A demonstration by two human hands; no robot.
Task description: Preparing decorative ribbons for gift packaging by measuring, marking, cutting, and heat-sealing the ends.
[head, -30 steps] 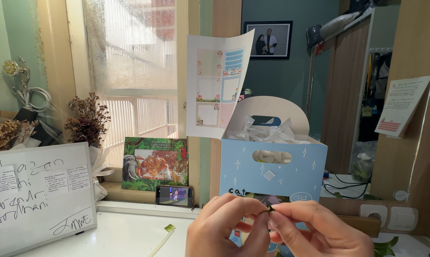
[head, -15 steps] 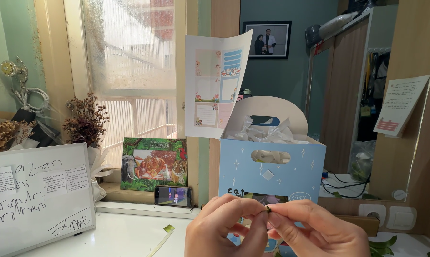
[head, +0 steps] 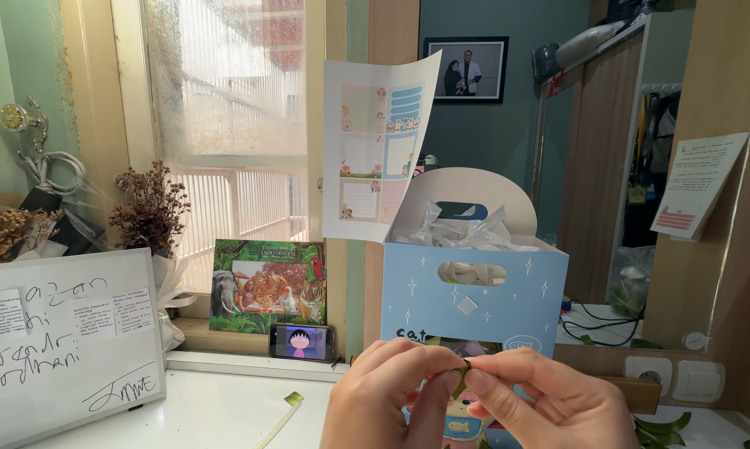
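**Both hands pinch a green leaf strip**

While the pale blue handled gift box (head: 474,295) stands just behind the fingers, the whiteboard (head: 63,341) leans well off to their left. Left hand (head: 387,399) and right hand (head: 549,407) meet above the bench (head: 217,411), fingers (head: 441,382) clenched on a small green leaf strip (head: 460,378) between them.

I see a small green leaf strip (head: 460,381), narrow and dark, pinched between the fingertips of my left hand (head: 383,399) and right hand (head: 549,407). Only a short piece shows, standing roughly upright and slightly curved where the thumbs and forefingers meet. It sits low in the view, held up in front of the light blue box, above the white counter.
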